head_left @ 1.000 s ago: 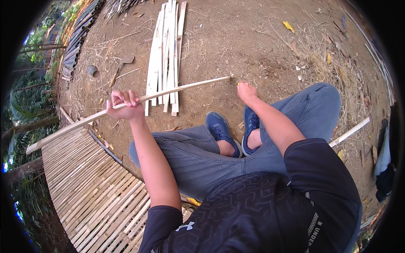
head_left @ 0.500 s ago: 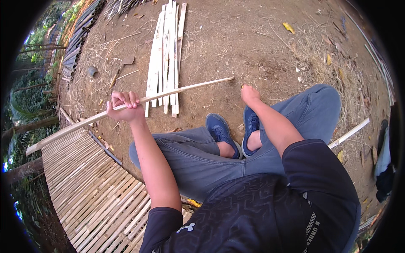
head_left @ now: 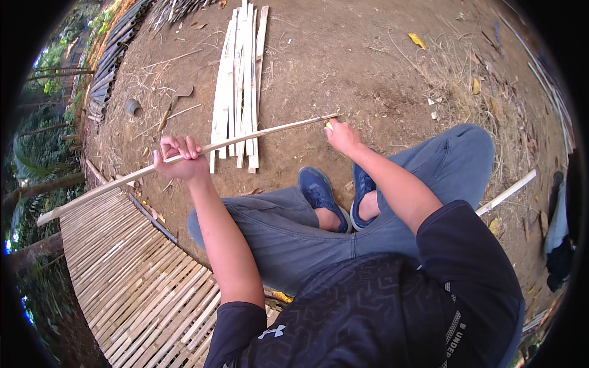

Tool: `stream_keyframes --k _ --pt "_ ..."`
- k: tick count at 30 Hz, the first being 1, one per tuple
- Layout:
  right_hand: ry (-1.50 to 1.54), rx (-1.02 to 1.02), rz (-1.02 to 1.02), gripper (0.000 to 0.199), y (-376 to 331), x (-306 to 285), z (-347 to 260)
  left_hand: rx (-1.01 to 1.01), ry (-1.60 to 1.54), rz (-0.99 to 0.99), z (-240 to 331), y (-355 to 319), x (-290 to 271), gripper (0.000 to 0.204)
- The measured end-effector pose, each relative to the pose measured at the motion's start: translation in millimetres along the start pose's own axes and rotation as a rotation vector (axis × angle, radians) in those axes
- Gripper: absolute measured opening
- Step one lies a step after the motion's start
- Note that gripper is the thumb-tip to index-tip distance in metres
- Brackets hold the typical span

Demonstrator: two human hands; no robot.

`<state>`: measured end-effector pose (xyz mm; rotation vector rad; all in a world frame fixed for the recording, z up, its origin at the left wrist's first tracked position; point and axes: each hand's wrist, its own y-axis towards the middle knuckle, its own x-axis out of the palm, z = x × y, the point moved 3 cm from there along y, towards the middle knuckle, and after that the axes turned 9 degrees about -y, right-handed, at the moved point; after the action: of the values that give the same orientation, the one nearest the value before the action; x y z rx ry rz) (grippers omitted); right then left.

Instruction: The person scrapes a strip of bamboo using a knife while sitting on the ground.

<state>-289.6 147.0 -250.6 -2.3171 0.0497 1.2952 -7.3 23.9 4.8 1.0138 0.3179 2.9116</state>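
Observation:
A long, pale bamboo strip (head_left: 270, 130) slants across in front of me, its left end low over the slatted platform and its right end higher. Around its middle my left hand (head_left: 183, 158) is closed, thumb and fingers gripping it. My right hand (head_left: 343, 136) is closed on a small knife (head_left: 329, 125) with a yellow handle, beside the strip's right end. The thin dark blade meets or crosses the strip near that tip; whether it cuts in is too small to tell.
Several split bamboo strips (head_left: 236, 92) lie in a pile on the dirt ahead. A slatted bamboo platform (head_left: 135, 270) is at lower left. A bladed tool (head_left: 175, 101) and a short dark cylinder (head_left: 133, 107) lie at left. One loose strip (head_left: 506, 193) rests to the right.
My right hand has moved left with the knife, from beyond the strip's tip to right beside it. My left hand and the strip have hardly moved.

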Motion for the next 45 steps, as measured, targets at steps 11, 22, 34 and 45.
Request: stream_keyframes --k 11,22,34,45 --pt "0.013 -0.047 -0.114 0.037 -15 -9 -24 0.135 0.125 0.61 -9 6 -14 0.043" --pt "0.097 -0.151 0.038 0.033 -47 -7 -73 0.141 0.057 0.498 -8 -12 -11 0.04" --pt "0.047 -0.074 0.049 0.028 -38 -9 -53 0.167 0.112 0.49 -13 -12 5 0.039" --pt "-0.001 -0.018 -0.012 0.025 -27 10 -40 0.182 0.119 0.545 -13 -9 2 0.038"
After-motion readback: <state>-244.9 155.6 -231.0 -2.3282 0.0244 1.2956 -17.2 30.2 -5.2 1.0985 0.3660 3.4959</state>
